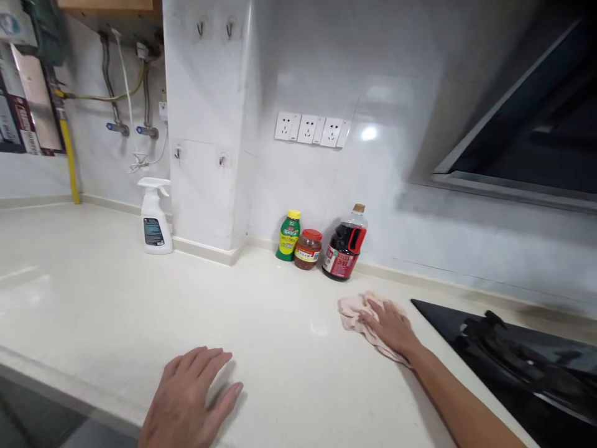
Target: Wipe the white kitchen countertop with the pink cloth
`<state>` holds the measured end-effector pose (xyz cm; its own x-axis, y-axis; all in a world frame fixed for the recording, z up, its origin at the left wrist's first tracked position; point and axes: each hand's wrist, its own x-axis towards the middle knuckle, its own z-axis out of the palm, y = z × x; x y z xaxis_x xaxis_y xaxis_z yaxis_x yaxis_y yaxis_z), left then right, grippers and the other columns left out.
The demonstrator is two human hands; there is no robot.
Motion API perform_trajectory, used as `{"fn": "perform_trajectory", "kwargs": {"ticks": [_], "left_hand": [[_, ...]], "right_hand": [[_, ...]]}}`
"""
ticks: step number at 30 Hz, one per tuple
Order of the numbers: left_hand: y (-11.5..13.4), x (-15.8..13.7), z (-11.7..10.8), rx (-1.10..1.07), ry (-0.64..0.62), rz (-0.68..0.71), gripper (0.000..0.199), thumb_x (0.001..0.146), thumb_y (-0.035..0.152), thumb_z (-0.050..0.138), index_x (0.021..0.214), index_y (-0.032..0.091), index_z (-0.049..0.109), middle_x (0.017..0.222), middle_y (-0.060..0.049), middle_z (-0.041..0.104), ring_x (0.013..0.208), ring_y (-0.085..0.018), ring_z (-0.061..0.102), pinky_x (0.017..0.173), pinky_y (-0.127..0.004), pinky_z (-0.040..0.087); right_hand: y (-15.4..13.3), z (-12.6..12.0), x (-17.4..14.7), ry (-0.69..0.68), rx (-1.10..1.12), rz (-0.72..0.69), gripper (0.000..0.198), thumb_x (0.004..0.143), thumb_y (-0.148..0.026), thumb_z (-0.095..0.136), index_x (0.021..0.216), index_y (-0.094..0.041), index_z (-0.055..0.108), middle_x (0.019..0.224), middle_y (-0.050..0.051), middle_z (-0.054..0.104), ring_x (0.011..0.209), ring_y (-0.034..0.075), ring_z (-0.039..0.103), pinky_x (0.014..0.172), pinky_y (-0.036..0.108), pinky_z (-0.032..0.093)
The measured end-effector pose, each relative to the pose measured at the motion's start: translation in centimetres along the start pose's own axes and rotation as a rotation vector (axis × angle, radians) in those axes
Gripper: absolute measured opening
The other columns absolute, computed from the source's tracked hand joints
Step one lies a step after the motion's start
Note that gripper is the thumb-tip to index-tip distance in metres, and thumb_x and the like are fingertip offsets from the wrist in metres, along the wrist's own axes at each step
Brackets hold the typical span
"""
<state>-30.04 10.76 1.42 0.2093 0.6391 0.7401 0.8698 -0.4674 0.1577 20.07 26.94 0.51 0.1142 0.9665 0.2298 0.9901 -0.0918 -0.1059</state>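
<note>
Right hand lies flat, palm down, fingers spread over a pale pink cloth, pressing it to the white countertop. No closed grasp; cloth is pinned under the palm, bunched out to the hand's left and near side. Cloth sits just left of the black cooktop, near the far wall.

Left hand rests open, palm down, on the near edge of the counter, holding nothing, well apart from the cloth.

Against the far wall, beyond the cloth: dark sauce bottle with red handle and red label, tilted in the view; just left of it a jar with red lid; then a green bottle with yellow cap. Label writing on all three too small to read.

Farther left, a white spray bottle with dark label, text unreadable. Three wall sockets above the jars. Range hood upper right.
</note>
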Motion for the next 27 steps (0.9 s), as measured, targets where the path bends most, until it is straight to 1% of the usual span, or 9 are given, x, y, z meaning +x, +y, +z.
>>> {"fn": "perform_trajectory", "kwargs": {"ticks": [3, 8, 11, 13, 16, 18, 21, 24, 27], "left_hand": [[0.0, -0.2, 0.0, -0.005, -0.004, -0.006, 0.031, 0.088, 0.042, 0.062, 0.118, 0.035, 0.068, 0.116, -0.004, 0.073, 0.108, -0.028, 0.067, 0.088, -0.046, 0.054], [0.1, -0.4, -0.5, -0.015, -0.005, -0.014, 0.031, 0.087, 0.044, 0.064, 0.117, 0.035, 0.068, 0.123, -0.005, 0.070, 0.115, -0.030, 0.063, 0.091, -0.049, 0.054], [0.2, -0.6, -0.7, -0.016, 0.040, -0.042, 0.034, 0.088, 0.045, 0.064, 0.120, 0.034, 0.067, 0.129, -0.006, 0.067, 0.119, -0.031, 0.061, 0.094, -0.050, 0.053], [0.3, -0.7, -0.7, -0.009, 0.085, -0.078, 0.037, 0.088, 0.045, 0.062, 0.123, 0.033, 0.065, 0.134, -0.007, 0.064, 0.124, -0.032, 0.058, 0.096, -0.051, 0.052], [0.4, -0.9, -0.5, 0.006, 0.124, -0.127, 0.044, 0.090, 0.044, 0.061, 0.132, 0.033, 0.059, 0.143, -0.008, 0.057, 0.131, -0.032, 0.052, 0.100, -0.053, 0.050], [0.4, -1.0, -0.4, 0.014, 0.125, -0.157, 0.049, 0.091, 0.044, 0.060, 0.138, 0.033, 0.055, 0.147, -0.009, 0.053, 0.136, -0.033, 0.047, 0.102, -0.054, 0.048], [0.4, -1.1, -0.4, 0.013, 0.115, -0.213, 0.048, 0.092, 0.043, 0.057, 0.139, 0.032, 0.054, 0.152, -0.009, 0.047, 0.141, -0.034, 0.040, 0.106, -0.056, 0.044], [0.2, -1.4, -0.4, 0.001, 0.100, -0.239, 0.045, 0.095, 0.040, 0.055, 0.138, 0.031, 0.055, 0.152, -0.009, 0.047, 0.142, -0.033, 0.038, 0.107, -0.057, 0.042], [0.1, -1.5, -0.4, -0.006, 0.079, -0.220, 0.044, 0.095, 0.041, 0.056, 0.138, 0.031, 0.056, 0.149, -0.010, 0.050, 0.140, -0.033, 0.040, 0.107, -0.057, 0.042]], "right_hand": [[-6.8, 0.3, 2.2, -0.046, 0.042, -0.134, 0.069, 0.098, -0.070, 0.031, 0.154, -0.029, 0.036, 0.160, 0.009, 0.025, 0.149, 0.031, 0.014, 0.117, 0.057, 0.019], [-20.0, 0.2, 3.8, -0.117, 0.115, -0.323, 0.066, 0.099, -0.066, 0.043, 0.154, -0.029, 0.037, 0.161, 0.011, 0.020, 0.149, 0.033, 0.009, 0.117, 0.055, 0.016], [-27.8, -0.2, 2.9, -0.161, 0.165, -0.473, 0.059, 0.100, -0.057, 0.047, 0.152, -0.030, 0.040, 0.162, 0.010, 0.018, 0.149, 0.032, 0.007, 0.118, 0.054, 0.015], [-32.1, -0.7, 1.4, -0.188, 0.195, -0.590, 0.055, 0.101, -0.051, 0.050, 0.151, -0.031, 0.041, 0.163, 0.010, 0.018, 0.150, 0.031, 0.008, 0.118, 0.052, 0.014], [-36.4, -1.4, -1.6, -0.222, 0.230, -0.755, 0.051, 0.101, -0.043, 0.055, 0.149, -0.034, 0.043, 0.163, 0.009, 0.016, 0.150, 0.028, 0.007, 0.120, 0.049, 0.013], [-37.5, -1.9, -3.9, -0.240, 0.242, -0.837, 0.051, 0.099, -0.039, 0.058, 0.148, -0.034, 0.044, 0.163, 0.010, 0.015, 0.150, 0.027, 0.007, 0.120, 0.048, 0.013], [-36.5, -2.8, -7.6, -0.250, 0.276, -0.914, 0.051, 0.097, -0.032, 0.058, 0.147, -0.030, 0.045, 0.163, 0.011, 0.016, 0.150, 0.026, 0.007, 0.121, 0.049, 0.013], [-32.8, -3.5, -11.1, -0.224, 0.348, -0.989, 0.049, 0.096, -0.027, 0.054, 0.144, -0.028, 0.047, 0.163, 0.008, 0.018, 0.150, 0.024, 0.006, 0.122, 0.051, 0.015], [-26.8, -3.4, -13.1, -0.175, 0.363, -1.021, 0.045, 0.098, -0.031, 0.050, 0.143, -0.031, 0.049, 0.163, 0.004, 0.019, 0.150, 0.023, 0.012, 0.122, 0.051, 0.019]]}}
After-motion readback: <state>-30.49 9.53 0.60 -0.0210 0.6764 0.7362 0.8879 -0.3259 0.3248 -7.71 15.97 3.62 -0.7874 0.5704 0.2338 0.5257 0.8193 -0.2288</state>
